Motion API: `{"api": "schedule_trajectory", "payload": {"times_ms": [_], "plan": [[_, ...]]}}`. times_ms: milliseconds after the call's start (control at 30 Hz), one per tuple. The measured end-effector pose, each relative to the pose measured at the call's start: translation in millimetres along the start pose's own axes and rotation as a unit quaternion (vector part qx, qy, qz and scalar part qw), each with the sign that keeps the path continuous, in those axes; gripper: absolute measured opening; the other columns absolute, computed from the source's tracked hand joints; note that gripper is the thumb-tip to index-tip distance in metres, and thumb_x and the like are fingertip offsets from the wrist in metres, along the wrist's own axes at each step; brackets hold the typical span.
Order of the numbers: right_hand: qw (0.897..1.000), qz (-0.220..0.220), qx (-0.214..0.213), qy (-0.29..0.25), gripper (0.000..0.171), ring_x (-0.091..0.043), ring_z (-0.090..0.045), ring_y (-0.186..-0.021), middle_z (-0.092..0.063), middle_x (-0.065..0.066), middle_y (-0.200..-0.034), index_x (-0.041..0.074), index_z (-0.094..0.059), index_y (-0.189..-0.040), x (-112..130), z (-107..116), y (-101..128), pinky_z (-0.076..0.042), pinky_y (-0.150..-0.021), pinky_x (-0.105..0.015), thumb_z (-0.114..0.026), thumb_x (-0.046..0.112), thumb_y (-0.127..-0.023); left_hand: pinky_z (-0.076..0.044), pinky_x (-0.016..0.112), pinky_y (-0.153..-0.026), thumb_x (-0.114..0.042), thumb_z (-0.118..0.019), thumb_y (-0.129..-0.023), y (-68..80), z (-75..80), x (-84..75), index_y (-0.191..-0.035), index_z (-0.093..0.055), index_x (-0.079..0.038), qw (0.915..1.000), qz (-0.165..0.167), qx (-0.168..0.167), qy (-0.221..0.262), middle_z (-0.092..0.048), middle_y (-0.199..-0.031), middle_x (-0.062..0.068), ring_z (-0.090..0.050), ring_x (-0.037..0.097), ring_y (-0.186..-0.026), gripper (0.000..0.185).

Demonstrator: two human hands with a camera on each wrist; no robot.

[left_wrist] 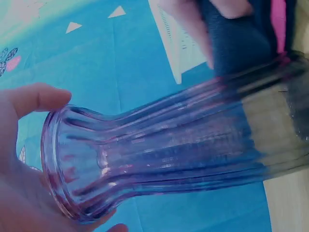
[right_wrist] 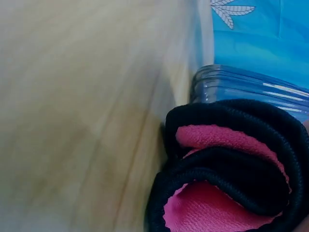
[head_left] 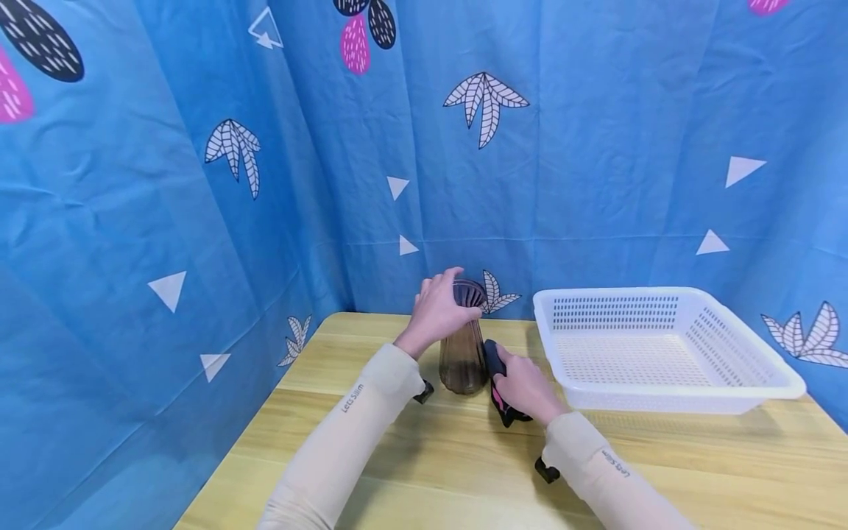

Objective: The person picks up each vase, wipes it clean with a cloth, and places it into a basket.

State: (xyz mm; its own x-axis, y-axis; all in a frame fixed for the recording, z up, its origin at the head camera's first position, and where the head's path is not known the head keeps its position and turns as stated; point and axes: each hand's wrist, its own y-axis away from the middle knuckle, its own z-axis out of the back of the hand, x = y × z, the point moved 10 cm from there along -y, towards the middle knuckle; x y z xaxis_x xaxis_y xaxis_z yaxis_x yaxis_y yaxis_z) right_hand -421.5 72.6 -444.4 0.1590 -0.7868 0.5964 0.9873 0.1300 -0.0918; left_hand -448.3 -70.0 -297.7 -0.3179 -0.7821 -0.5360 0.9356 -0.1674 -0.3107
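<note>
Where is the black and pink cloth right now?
In the head view the black and pink cloth is in the right hand, pressed against the right side of the ribbed glass vase, left of the white basket.

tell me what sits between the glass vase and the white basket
The folded black and pink cloth, gripped in the right hand, touches the vase; bare table runs to the basket, per the head view.
</note>
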Motion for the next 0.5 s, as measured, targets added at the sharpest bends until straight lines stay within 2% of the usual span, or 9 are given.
{"api": "schedule_trajectory", "payload": {"times_ms": [67,133,300,400,500], "plan": [[1.000,-0.005,0.006,-0.006,0.065,-0.020,-0.059,-0.059,-0.068,-0.016,-0.096,0.012,-0.035,-0.157,-2.4,-3.4,1.2,-0.046,-0.055,-0.033,-0.058,0.016,-0.096,-0.035,0.051,-0.110,-0.042,-0.077,-0.080,-0.5,-2.7,0.3,-0.154,-0.037,-0.023,0.9998,-0.007,0.016,0.008,-0.046,-0.152,0.004,-0.036,0.027,-0.138,0.086],[1.000,-0.010,0.010,-0.011,0.065,-0.019,-0.060,-0.057,-0.067,-0.015,-0.091,0.012,-0.035,-0.157,-4.4,-6.0,2.4,-0.046,-0.053,-0.033,-0.058,0.016,-0.097,-0.035,0.053,-0.112,-0.047,-0.075,-0.082,-0.1,-5.1,1.1,-0.155,-0.035,-0.023,0.9995,-0.013,0.024,0.015,-0.042,-0.156,0.003,-0.033,0.026,-0.142,0.087],[1.000,-0.015,0.008,-0.010,0.066,-0.018,-0.060,-0.056,-0.067,-0.014,-0.089,0.013,-0.034,-0.158,-5.7,-7.9,4.9,-0.046,-0.054,-0.032,-0.058,0.017,-0.097,-0.040,0.054,-0.110,-0.064,-0.070,-0.083,1.4,-6.3,5.8,-0.155,-0.034,-0.022,0.9995,-0.008,0.012,0.027,-0.034,-0.154,0.009,-0.034,0.029,-0.141,0.091],[1.000,-0.014,0.013,-0.005,0.066,-0.018,-0.060,-0.057,-0.069,-0.016,-0.093,0.011,-0.033,-0.158,-4.6,-8.3,6.0,-0.046,-0.054,-0.032,-0.059,0.017,-0.097,-0.043,0.050,-0.106,-0.066,-0.070,-0.082,1.1,-3.9,8.4,-0.152,-0.037,-0.019,0.9999,0.003,-0.005,0.013,-0.038,-0.145,0.010,-0.037,0.028,-0.132,0.090],[1.000,-0.008,0.019,-0.007,0.065,-0.018,-0.059,-0.057,-0.070,-0.017,-0.097,0.008,-0.035,-0.157,-0.5,-5.0,5.6,-0.046,-0.055,-0.032,-0.059,0.016,-0.097,-0.041,0.048,-0.105,-0.065,-0.072,-0.080,0.0,0.5,7.2,-0.150,-0.041,-0.019,0.9998,0.004,-0.018,-0.009,-0.046,-0.144,0.006,-0.038,0.026,-0.127,0.089]]}}
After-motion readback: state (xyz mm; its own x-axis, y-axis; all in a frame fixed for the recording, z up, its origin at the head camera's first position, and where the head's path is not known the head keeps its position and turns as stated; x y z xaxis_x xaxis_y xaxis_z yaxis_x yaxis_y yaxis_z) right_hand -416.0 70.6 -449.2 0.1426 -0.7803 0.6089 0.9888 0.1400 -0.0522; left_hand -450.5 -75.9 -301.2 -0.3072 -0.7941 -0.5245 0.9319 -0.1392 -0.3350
